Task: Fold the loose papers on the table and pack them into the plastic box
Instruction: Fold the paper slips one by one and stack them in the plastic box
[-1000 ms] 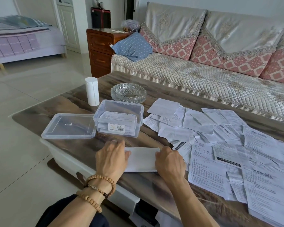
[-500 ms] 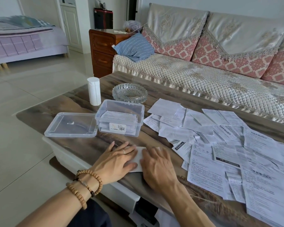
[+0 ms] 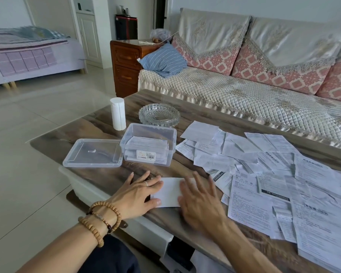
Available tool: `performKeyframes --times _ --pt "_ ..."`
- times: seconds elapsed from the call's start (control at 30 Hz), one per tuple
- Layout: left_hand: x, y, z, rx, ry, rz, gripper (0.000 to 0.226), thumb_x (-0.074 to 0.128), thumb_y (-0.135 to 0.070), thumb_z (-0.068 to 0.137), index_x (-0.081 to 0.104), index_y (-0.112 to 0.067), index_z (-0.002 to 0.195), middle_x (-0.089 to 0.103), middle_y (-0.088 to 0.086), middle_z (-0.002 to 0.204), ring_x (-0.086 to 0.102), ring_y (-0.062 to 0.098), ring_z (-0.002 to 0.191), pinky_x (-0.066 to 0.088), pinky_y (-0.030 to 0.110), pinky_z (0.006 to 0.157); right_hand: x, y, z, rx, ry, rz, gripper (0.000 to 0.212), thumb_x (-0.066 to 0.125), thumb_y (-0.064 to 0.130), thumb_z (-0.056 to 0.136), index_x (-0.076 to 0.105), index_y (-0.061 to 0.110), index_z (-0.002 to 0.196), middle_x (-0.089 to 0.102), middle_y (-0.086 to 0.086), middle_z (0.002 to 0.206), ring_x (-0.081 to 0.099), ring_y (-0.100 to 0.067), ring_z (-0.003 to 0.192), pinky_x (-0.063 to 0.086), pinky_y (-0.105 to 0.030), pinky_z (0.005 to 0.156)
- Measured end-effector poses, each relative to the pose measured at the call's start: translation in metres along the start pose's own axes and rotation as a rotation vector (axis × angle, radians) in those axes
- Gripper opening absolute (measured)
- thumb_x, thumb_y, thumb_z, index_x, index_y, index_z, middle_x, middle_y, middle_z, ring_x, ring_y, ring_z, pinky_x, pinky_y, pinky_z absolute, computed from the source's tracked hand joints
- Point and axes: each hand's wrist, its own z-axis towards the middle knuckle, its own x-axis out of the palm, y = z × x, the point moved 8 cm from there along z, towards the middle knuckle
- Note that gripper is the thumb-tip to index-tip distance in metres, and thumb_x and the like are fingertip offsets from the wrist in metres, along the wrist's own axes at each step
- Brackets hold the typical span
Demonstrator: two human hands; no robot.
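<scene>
A folded white paper (image 3: 169, 191) lies flat near the table's front edge. My left hand (image 3: 138, 196) presses its left end with straight fingers. My right hand (image 3: 200, 200), fingers spread and blurred, lies flat over its right end. Behind them stands the clear plastic box (image 3: 148, 147), lid off, with several folded papers stacked inside. Its clear lid (image 3: 93, 153) lies upside down to the box's left. Several loose printed papers (image 3: 274, 174) cover the right half of the table, overlapping.
A white cylinder (image 3: 118, 113) and a glass ashtray (image 3: 159, 115) stand behind the box on the wooden table (image 3: 106, 174). A sofa (image 3: 244, 85) runs along the far side. The table's front edge is just under my wrists.
The paper went from a wide strip to a shorter folded piece. My hands came together over it, then my right hand slid right across it while my left stayed on the left end.
</scene>
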Motion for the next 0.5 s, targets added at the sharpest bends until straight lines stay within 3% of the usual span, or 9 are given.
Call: performKeyframes --times 0.1,0.2,0.27,0.33,0.4,0.5 --pt "0.001 0.001 -0.002 -0.01 -0.001 -0.013 0.059 0.034 -0.053 0.1 0.017 -0.034 0.153 -0.001 -0.021 0.16 -0.013 0.005 0.147 -0.008 0.047 0.121 0.013 0.029 -0.003 0.029 0.014 0.137 0.066 -0.004 0.046 0.098 0.024 0.023 0.153 0.012 0.005 0.159 0.007 -0.023 0.149 -0.013 -0.056 0.111" --pt "0.001 0.002 -0.003 -0.016 0.008 -0.016 0.06 0.033 -0.053 0.1 0.015 -0.034 0.154 -0.002 -0.021 0.16 -0.014 0.006 0.147 -0.009 0.047 0.12 0.022 0.012 -0.014 0.158 0.037 0.164 0.077 -0.02 0.052 0.087 0.01 0.032 0.155 0.001 0.008 0.162 -0.008 -0.027 0.15 -0.021 -0.054 0.111" --pt "0.0 0.001 -0.003 -0.014 0.005 -0.007 0.06 0.033 -0.053 0.1 0.015 -0.033 0.154 -0.002 -0.02 0.16 -0.014 0.007 0.148 -0.009 0.047 0.12 0.025 -0.01 -0.022 0.249 0.069 0.178 0.076 -0.022 0.053 0.085 0.004 0.037 0.154 -0.005 0.006 0.164 -0.014 -0.027 0.15 -0.014 -0.055 0.115" --pt "-0.001 0.0 -0.003 -0.015 0.007 0.001 0.06 0.032 -0.053 0.101 0.015 -0.033 0.154 -0.002 -0.019 0.161 -0.013 0.009 0.148 -0.008 0.048 0.12 0.017 -0.024 -0.028 0.311 0.083 0.178 0.067 -0.004 0.051 0.09 0.02 0.037 0.151 0.002 0.001 0.164 -0.007 -0.029 0.15 0.003 -0.054 0.119" --pt "-0.001 -0.002 -0.004 -0.014 0.006 -0.004 0.06 0.032 -0.052 0.101 0.016 -0.032 0.154 -0.002 -0.018 0.161 -0.013 0.01 0.148 -0.007 0.049 0.12 0.0 -0.033 -0.031 0.387 -0.021 0.264 0.047 0.029 0.035 0.097 0.041 0.029 0.142 0.018 -0.004 0.16 0.011 -0.029 0.147 0.02 -0.046 0.117" --pt "0.0 -0.003 -0.005 -0.02 -0.002 0.001 0.06 0.032 -0.052 0.101 0.017 -0.03 0.154 -0.001 -0.015 0.162 -0.011 0.013 0.149 -0.005 0.051 0.12 -0.016 -0.048 -0.037 0.671 -0.205 0.834 0.041 0.054 0.024 0.084 0.053 0.02 0.125 0.051 -0.007 0.124 0.049 -0.026 0.111 0.041 -0.037 0.091"
